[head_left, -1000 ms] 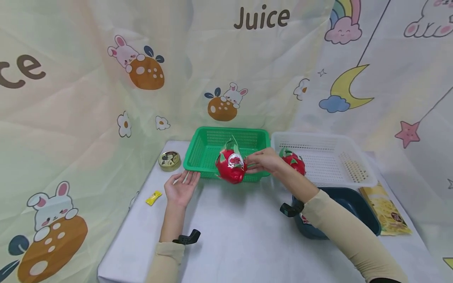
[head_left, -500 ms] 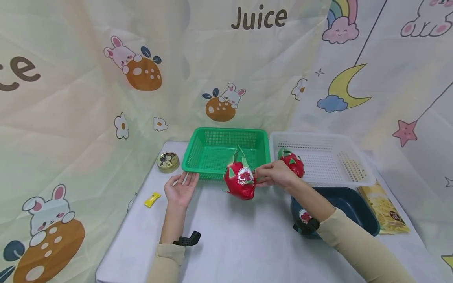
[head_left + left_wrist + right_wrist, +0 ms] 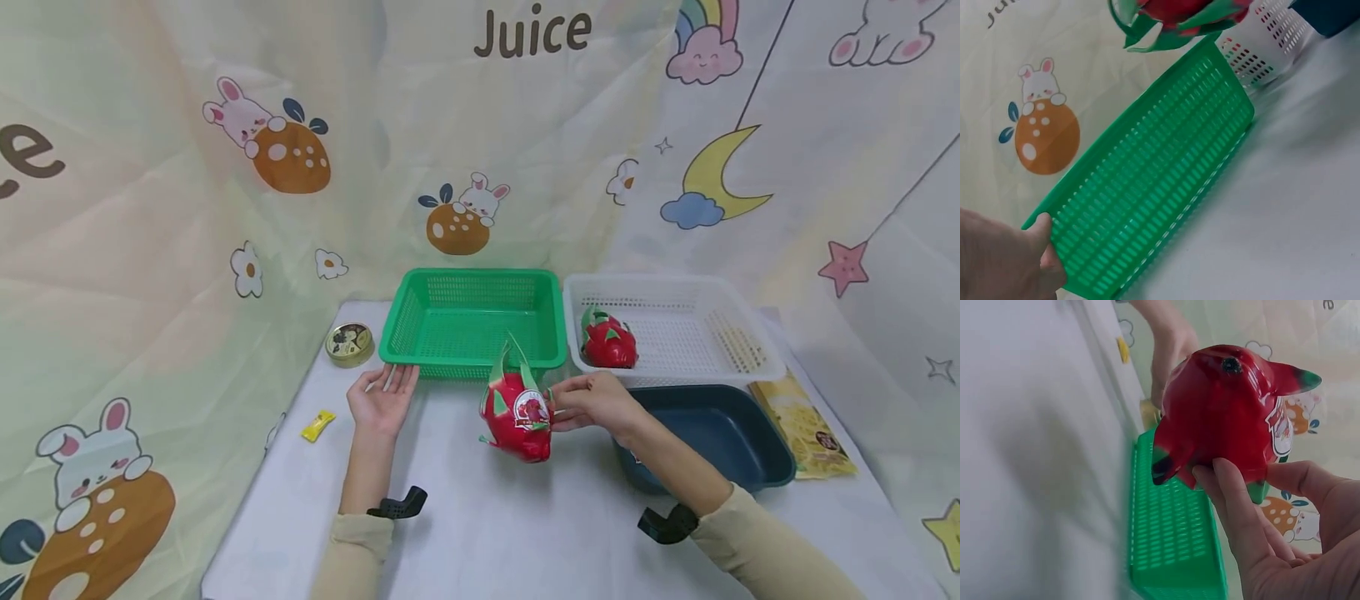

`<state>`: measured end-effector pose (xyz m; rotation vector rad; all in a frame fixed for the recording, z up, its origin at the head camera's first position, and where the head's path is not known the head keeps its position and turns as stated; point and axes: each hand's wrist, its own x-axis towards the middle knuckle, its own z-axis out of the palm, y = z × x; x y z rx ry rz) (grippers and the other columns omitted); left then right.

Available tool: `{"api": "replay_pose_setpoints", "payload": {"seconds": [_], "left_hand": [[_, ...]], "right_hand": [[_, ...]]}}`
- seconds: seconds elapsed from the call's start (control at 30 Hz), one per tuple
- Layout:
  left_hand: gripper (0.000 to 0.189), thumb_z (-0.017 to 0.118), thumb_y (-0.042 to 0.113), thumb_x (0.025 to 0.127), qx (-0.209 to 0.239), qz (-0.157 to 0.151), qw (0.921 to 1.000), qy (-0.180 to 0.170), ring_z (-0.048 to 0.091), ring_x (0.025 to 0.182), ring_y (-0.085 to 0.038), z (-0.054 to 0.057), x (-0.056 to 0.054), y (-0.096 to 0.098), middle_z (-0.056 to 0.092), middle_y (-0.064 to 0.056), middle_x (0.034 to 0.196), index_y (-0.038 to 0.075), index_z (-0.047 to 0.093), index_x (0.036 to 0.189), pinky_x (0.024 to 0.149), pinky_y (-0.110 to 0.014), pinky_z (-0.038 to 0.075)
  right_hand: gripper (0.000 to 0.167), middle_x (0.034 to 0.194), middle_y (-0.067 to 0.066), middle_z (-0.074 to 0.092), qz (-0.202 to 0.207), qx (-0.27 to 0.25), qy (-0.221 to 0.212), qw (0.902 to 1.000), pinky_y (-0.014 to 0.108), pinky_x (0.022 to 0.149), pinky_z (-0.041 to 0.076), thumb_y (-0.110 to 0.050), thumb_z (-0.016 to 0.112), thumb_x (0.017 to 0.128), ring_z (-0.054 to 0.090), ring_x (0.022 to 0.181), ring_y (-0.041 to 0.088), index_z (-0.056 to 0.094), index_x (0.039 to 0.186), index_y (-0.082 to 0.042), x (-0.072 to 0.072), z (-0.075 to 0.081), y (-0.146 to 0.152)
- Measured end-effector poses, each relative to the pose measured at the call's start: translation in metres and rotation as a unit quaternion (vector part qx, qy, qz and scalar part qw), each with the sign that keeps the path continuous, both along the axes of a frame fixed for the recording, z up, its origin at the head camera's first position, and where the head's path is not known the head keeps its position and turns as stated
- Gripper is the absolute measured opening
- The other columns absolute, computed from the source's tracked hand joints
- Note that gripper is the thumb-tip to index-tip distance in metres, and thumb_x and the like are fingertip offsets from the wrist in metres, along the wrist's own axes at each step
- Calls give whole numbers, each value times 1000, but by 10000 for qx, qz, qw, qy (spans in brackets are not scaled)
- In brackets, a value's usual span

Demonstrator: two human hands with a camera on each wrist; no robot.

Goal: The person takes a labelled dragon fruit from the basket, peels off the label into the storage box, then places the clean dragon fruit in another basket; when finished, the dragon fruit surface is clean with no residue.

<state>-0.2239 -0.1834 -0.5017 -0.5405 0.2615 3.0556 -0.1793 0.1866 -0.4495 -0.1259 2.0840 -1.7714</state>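
red dragon fruit (image 3: 517,421): held up off the surface (image 3: 480,542), just in front of the green basket (image 3: 487,325).
right grip (image 3: 596,404): thumb and fingers pinching the fruit's side.
step: looks like a one-handed carry; the next move seems to call for a firm pinch and a steady wrist.
left grip (image 3: 381,407): fingers straight, tips touching the green basket's near left corner.
white basket (image 3: 682,325): a second dragon fruit (image 3: 609,342) in its near left corner.
round tin (image 3: 349,344): lidded, contents hidden.
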Motion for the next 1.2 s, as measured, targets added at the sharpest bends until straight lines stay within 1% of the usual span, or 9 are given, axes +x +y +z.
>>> {"api": "replay_pose_setpoints", "payload": {"seconds": [0.17, 0.27, 0.43, 0.6, 0.73, 0.87, 1.0, 1.1, 1.2], "left_hand": [[47, 37, 8, 105, -4, 237, 9995, -223, 41, 140, -28, -1, 0, 4, 33, -13, 152, 8, 32, 152, 118, -44, 40], [47, 38, 7, 104, -69, 315, 9991, -291, 42, 138, -26, -1, -1, 6, 33, -12, 150, 8, 32, 150, 118, -42, 40], [46, 38, 5, 103, -46, 350, 9988, -329, 41, 138, -25, 0, -4, 7, 33, -12, 148, 6, 32, 148, 118, -42, 40], [46, 38, 4, 101, -27, 333, 9987, -389, 43, 136, -24, -1, -4, 8, 34, -12, 146, 6, 33, 148, 117, -41, 41], [45, 39, 4, 102, -99, 160, 9988, -462, 43, 135, -24, -3, -1, 13, 35, -12, 143, 6, 32, 146, 115, -41, 44], [40, 39, 4, 102, -370, -182, 9982, -438, 44, 132, -26, -6, 1, 20, 35, -13, 139, 5, 33, 142, 112, -39, 47], [36, 39, 4, 102, -699, -443, 9961, -289, 45, 129, -28, -8, 2, 30, 38, -15, 133, 3, 36, 138, 113, -37, 45], [30, 40, 5, 103, -894, -575, 9939, -281, 47, 125, -28, -8, 3, 39, 41, -15, 128, 2, 40, 132, 114, -38, 44], [23, 42, 6, 103, -1124, -752, 9904, -298, 49, 123, -27, -7, 5, 49, 45, -15, 125, 2, 44, 126, 116, -39, 41]], "right_hand": [[39, 106, 20, 77, -133, -32, 5, 9999, 45, 83, 62, -16, 71, 98, 78, 93, 35, 66, 124, 13, 14, -10, 3], [38, 104, 20, 78, -272, -72, -21, 9996, 44, 82, 63, -16, 72, 97, 78, 92, 35, 67, 122, 13, 21, -16, 4], [36, 101, 17, 78, -534, 139, 15, 9985, 42, 85, 62, -18, 76, 94, 78, 89, 33, 71, 118, 8, 30, -28, 3], [35, 100, 18, 78, -628, 183, 59, 9978, 42, 88, 61, -16, 73, 96, 78, 89, 33, 70, 119, 9, 38, -39, 2], [36, 102, 19, 78, -685, 51, -14, 9976, 44, 83, 62, -15, 73, 96, 78, 89, 31, 68, 121, 11, 45, -47, 1], [36, 102, 21, 77, -757, -44, -136, 9970, 45, 80, 63, -13, 74, 95, 78, 89, 33, 67, 120, 13, 50, -54, -1], [33, 99, 19, 78, -977, 159, -157, 9950, 43, 81, 63, -13, 74, 94, 78, 88, 33, 70, 117, 10, 55, -59, -2], [32, 97, 15, 79, -1193, 359, -192, 9920, 39, 84, 62, -17, 75, 94, 78, 86, 31, 72, 117, 6, 58, -61, -4], [33, 98, 15, 79, -1298, 357, -208, 9907, 39, 86, 62, -17, 74, 95, 78, 87, 32, 71, 118, 6, 59, -61, -5]]}}
